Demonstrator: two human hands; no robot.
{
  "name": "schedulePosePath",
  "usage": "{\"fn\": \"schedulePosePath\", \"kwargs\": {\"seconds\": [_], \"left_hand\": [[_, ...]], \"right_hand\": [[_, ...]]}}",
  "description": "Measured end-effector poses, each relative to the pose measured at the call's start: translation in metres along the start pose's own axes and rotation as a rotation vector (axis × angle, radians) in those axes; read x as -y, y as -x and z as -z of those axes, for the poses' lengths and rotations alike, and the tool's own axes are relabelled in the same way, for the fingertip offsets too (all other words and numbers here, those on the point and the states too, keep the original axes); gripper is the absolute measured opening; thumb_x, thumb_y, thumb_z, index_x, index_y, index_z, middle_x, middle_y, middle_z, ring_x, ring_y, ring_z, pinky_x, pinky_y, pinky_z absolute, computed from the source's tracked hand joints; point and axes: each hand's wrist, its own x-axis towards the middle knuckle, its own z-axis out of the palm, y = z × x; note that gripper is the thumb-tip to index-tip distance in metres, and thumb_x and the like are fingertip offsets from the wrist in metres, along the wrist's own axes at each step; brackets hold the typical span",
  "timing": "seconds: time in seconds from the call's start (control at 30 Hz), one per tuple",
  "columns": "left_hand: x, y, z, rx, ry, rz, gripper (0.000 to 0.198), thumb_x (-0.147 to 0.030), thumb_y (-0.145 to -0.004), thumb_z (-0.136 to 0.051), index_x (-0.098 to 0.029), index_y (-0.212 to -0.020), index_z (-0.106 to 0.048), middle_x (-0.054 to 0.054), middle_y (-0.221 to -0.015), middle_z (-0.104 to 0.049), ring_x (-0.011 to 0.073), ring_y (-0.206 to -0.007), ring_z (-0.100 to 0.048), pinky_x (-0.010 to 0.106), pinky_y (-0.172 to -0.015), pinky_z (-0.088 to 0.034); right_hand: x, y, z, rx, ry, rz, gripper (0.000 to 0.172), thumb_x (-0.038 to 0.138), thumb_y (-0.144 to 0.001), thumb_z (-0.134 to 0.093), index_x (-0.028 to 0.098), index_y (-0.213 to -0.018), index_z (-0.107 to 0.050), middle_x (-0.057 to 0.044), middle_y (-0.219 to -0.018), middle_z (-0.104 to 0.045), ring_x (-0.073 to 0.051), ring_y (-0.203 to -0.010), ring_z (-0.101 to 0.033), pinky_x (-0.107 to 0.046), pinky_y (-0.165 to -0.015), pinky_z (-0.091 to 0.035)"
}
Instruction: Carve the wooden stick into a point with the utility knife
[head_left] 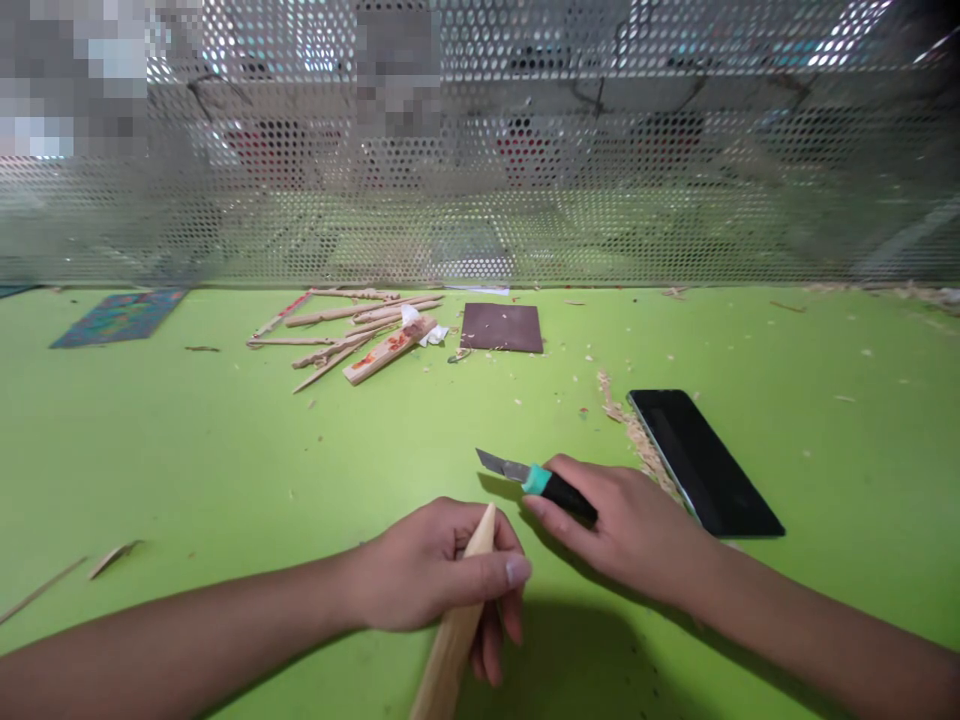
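My left hand (pixel 450 565) is closed around a pale wooden stick (pixel 450 650), its thumb lying across the wood. The stick narrows to a pointed tip and runs down out of the bottom of the view. To the right, my right hand (pixel 622 520) grips a craft knife (pixel 559 490) by its black and teal handle. The knife's slanted metal blade points left, above and apart from the stick's tip. Both hands are low over the green table (pixel 360 440).
A phone (pixel 705 460) lies right of my right hand, with wood shavings (pixel 646 445) along its left edge. Farther back are several carved sticks (pixel 337 335), a stained wooden piece (pixel 390 350), brown sandpaper (pixel 501 328) and a patterned sheet (pixel 120 318). A perforated metal screen (pixel 480 220) stands behind.
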Motion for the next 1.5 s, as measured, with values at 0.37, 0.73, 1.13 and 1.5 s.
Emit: {"fn": "schedulePosePath", "kwargs": {"seconds": [0.37, 0.73, 1.13, 1.5], "left_hand": [[0.004, 0.001, 0.002, -0.025, 0.037, 0.021, 0.062, -0.069, -0.105, -0.051, -0.014, -0.078, -0.063, 0.006, -0.057, -0.069, 0.0160, -0.041, -0.068, 0.024, -0.043, -0.058], [0.003, 0.000, 0.001, -0.056, 0.021, 0.037, 0.047, -0.057, -0.090, -0.082, -0.015, -0.079, -0.064, 0.002, -0.060, -0.069, 0.0141, -0.042, -0.068, 0.023, -0.045, -0.062], [-0.002, 0.001, -0.004, -0.091, -0.055, 0.063, 0.062, -0.070, -0.091, -0.072, -0.014, -0.067, -0.064, 0.004, -0.051, -0.064, 0.0142, -0.038, -0.064, 0.019, -0.037, -0.052], [-0.002, 0.001, -0.006, -0.107, -0.090, 0.026, 0.064, -0.070, -0.096, -0.066, -0.014, -0.063, -0.065, 0.004, -0.048, -0.063, 0.0140, -0.037, -0.062, 0.020, -0.036, -0.047]], "right_hand": [[-0.002, 0.002, -0.002, -0.057, -0.050, 0.030, 0.041, 0.057, -0.109, -0.043, 0.025, -0.084, -0.053, 0.001, -0.061, -0.061, -0.019, -0.052, -0.058, -0.027, -0.052, -0.033], [-0.005, 0.006, -0.007, -0.102, -0.097, 0.231, 0.042, 0.056, -0.109, -0.048, 0.021, -0.088, -0.059, 0.001, -0.065, -0.064, -0.016, -0.051, -0.057, -0.027, -0.051, -0.032], [-0.003, 0.009, -0.012, -0.088, -0.094, 0.318, 0.052, 0.061, -0.111, -0.043, 0.018, -0.093, -0.065, -0.002, -0.073, -0.070, -0.017, -0.059, -0.064, -0.029, -0.055, -0.039], [0.000, 0.013, -0.013, -0.147, -0.010, 0.301, 0.048, 0.057, -0.113, -0.040, 0.019, -0.098, -0.066, -0.004, -0.079, -0.075, -0.020, -0.062, -0.070, -0.032, -0.056, -0.042]]}}
